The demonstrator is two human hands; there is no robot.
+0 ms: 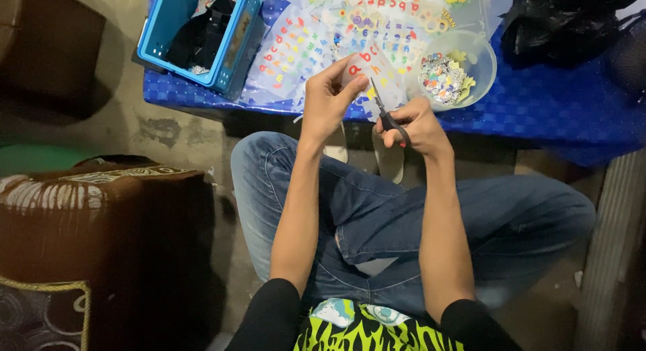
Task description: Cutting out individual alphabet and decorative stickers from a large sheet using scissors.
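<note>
1. Brown cushioned seat (101, 236), lower left of the frame, patterned top, standing on the concrete floor.
2. Blue plastic basket (156, 34), upper left, on the corner of the table; dark items inside.
3. Low table with blue checked cloth (538, 105), across the top of the frame.
4. Sheets of coloured letter stickers (296, 51), upper centre, spread flat on the cloth.
5. Left hand (326, 102), centre, raised before the table edge; fingers closed in a pinch on a small sticker sheet (367, 65) bearing red and yellow letters, held upright just above the hand.
6. Scissors (387, 112), centre, dark handles; blades point up toward the held sheet's lower right edge, tips at or touching it.
7. Right hand (420, 125), right of centre, fingers closed through the scissors' handles.
8. Clear plastic bowl (479, 58), upper right of centre, holding cut sticker pieces; just behind the right hand.
9. Black plastic bag (558, 18), upper right, on the cloth.
10. Blue jeans (377, 216), centre and below, legs crossed under both forearms.
</note>
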